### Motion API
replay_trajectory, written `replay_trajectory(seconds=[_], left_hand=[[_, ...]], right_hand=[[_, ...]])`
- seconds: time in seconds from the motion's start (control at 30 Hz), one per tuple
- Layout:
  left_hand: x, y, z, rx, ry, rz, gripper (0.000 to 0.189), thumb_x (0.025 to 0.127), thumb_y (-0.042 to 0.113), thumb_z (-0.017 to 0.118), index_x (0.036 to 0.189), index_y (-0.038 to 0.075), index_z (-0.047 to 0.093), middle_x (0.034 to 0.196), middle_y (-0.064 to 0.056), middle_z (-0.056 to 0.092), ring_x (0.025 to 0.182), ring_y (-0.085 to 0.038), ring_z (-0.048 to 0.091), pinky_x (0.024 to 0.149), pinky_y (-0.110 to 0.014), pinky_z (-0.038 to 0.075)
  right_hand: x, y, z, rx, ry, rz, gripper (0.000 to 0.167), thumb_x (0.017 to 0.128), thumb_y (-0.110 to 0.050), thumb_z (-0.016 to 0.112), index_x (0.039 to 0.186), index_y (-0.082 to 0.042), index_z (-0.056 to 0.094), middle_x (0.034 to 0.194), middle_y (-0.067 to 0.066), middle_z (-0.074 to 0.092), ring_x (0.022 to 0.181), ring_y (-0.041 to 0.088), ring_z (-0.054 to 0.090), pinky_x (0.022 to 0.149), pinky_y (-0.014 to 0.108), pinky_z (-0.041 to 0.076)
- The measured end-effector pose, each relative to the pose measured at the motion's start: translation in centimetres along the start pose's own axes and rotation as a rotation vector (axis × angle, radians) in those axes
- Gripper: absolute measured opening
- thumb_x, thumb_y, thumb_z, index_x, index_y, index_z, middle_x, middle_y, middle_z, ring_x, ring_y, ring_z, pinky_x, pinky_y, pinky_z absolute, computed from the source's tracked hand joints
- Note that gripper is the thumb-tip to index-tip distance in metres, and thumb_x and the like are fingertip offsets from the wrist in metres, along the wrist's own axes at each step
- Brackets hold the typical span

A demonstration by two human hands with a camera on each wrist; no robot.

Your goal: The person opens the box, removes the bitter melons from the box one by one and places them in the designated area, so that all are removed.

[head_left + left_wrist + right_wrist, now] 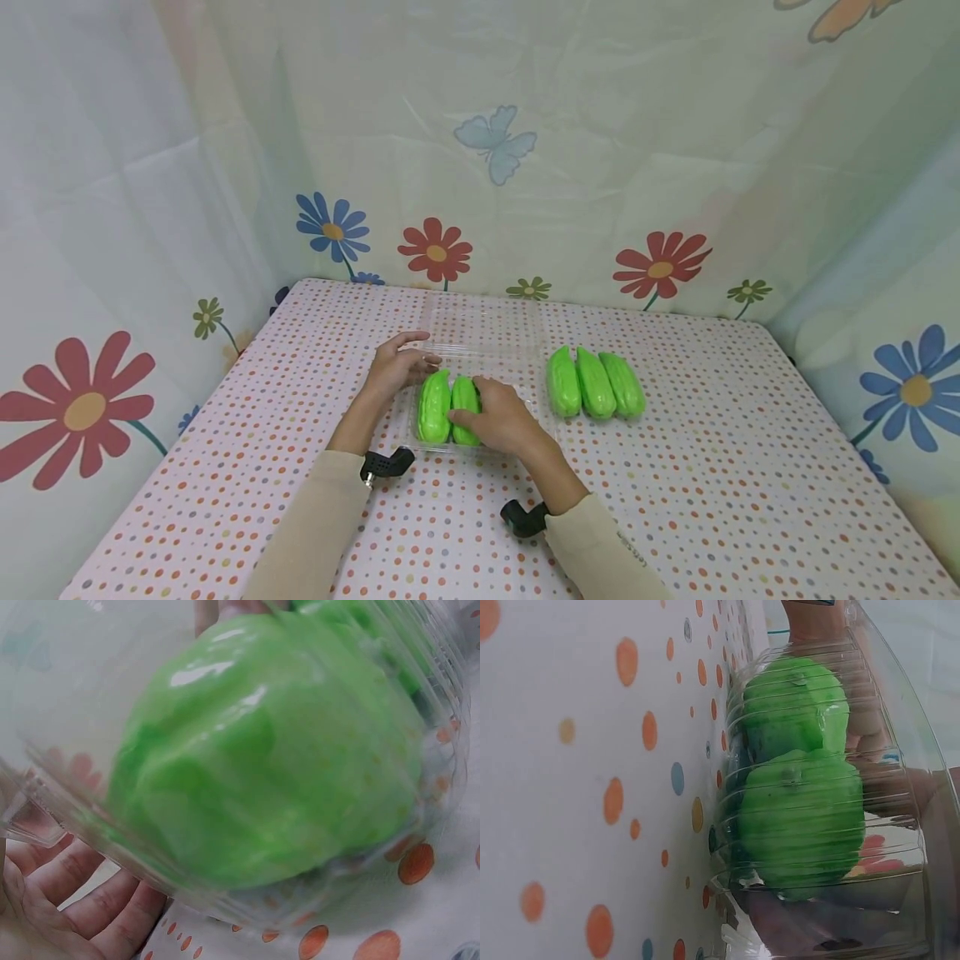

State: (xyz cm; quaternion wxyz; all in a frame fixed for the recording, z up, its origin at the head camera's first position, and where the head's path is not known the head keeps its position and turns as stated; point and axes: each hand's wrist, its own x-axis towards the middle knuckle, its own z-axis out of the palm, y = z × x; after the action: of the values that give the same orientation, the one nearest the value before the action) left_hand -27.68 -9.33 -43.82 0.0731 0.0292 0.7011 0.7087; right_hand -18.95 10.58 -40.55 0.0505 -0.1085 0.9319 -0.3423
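Two glossy green bitter-melon-shaped vegetables, the left one [434, 408] and the right one [466, 402], lie side by side in a clear plastic clamshell box [442, 448]. Its transparent lid [483, 329] is folded back away from me. My right hand [501, 417] reaches into the box and grips the right vegetable, thumb on its near left side and fingers around the far right. At the box's back left corner is my left hand [397, 363], fingers loosely bent. In the left wrist view, the left fingers [97, 900] lie outside the clear wall, beside the green vegetable [262, 757].
Three more green vegetables [596, 383] lie in a row right of the box on the dotted tablecloth [712, 467]. A flower-printed curtain [570, 167] stands behind the table and at both sides. Black wrist cameras sit on both wrists.
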Motion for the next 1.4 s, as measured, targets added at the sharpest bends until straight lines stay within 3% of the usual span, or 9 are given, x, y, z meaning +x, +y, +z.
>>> replay_trajectory(seconds=[0.1, 0.23, 0.57, 0.93, 1.13, 1.4], left_hand=[[-0.1, 0.0, 0.0, -0.003, -0.001, -0.001, 0.055, 0.089, 0.001, 0.054, 0.143, 0.005, 0.054, 0.112, -0.024, 0.072, 0.094, -0.026, 0.074, 0.074, -0.030, 0.059], [-0.1, 0.1, 0.0, -0.004, -0.004, -0.002, 0.055, 0.089, 0.001, 0.054, 0.143, 0.005, 0.053, 0.114, -0.025, 0.072, 0.096, -0.028, 0.073, 0.075, -0.030, 0.058], [-0.2, 0.3, 0.0, -0.015, -0.016, -0.018, 0.055, 0.089, -0.002, 0.052, 0.144, 0.005, 0.053, 0.119, -0.028, 0.069, 0.105, -0.035, 0.072, 0.079, -0.031, 0.059], [-0.2, 0.2, 0.0, -0.031, -0.012, -0.021, 0.055, 0.090, -0.001, 0.053, 0.144, 0.004, 0.053, 0.116, -0.028, 0.070, 0.105, -0.038, 0.071, 0.081, -0.035, 0.060], [-0.3, 0.2, 0.0, -0.039, -0.015, -0.021, 0.056, 0.089, -0.002, 0.052, 0.145, 0.004, 0.052, 0.115, -0.027, 0.070, 0.105, -0.038, 0.071, 0.082, -0.035, 0.060], [-0.2, 0.2, 0.0, -0.029, -0.007, -0.019, 0.055, 0.090, 0.002, 0.054, 0.145, 0.006, 0.053, 0.111, -0.021, 0.073, 0.099, -0.030, 0.074, 0.078, -0.032, 0.060]], right_hand=[[0.0, 0.0, 0.0, 0.007, 0.000, 0.000, 0.055, 0.092, -0.030, 0.074, 0.132, 0.004, 0.059, 0.102, 0.009, 0.066, 0.085, 0.019, 0.061, 0.074, 0.038, 0.052], [0.1, 0.0, 0.0, 0.017, 0.018, -0.006, 0.053, 0.090, -0.025, 0.076, 0.132, 0.003, 0.060, 0.101, 0.008, 0.066, 0.082, 0.018, 0.060, 0.072, 0.036, 0.052], [-0.1, 0.0, -0.6, 0.050, 0.087, 0.011, 0.067, 0.084, -0.018, 0.074, 0.142, 0.006, 0.052, 0.127, 0.019, 0.065, 0.098, 0.024, 0.063, 0.084, 0.041, 0.055], [-0.2, 0.2, -1.3, 0.107, 0.153, -0.014, 0.066, 0.082, -0.020, 0.075, 0.142, 0.000, 0.056, 0.133, 0.016, 0.064, 0.111, 0.026, 0.062, 0.093, 0.045, 0.053], [-0.3, 0.3, -1.8, 0.126, 0.171, -0.010, 0.068, 0.082, -0.021, 0.076, 0.144, -0.003, 0.055, 0.132, 0.013, 0.064, 0.105, 0.024, 0.063, 0.088, 0.043, 0.054], [-0.3, 0.4, -2.4, 0.150, 0.204, -0.035, 0.067, 0.080, -0.019, 0.076, 0.142, -0.004, 0.057, 0.127, 0.011, 0.067, 0.099, 0.023, 0.064, 0.082, 0.039, 0.055]])
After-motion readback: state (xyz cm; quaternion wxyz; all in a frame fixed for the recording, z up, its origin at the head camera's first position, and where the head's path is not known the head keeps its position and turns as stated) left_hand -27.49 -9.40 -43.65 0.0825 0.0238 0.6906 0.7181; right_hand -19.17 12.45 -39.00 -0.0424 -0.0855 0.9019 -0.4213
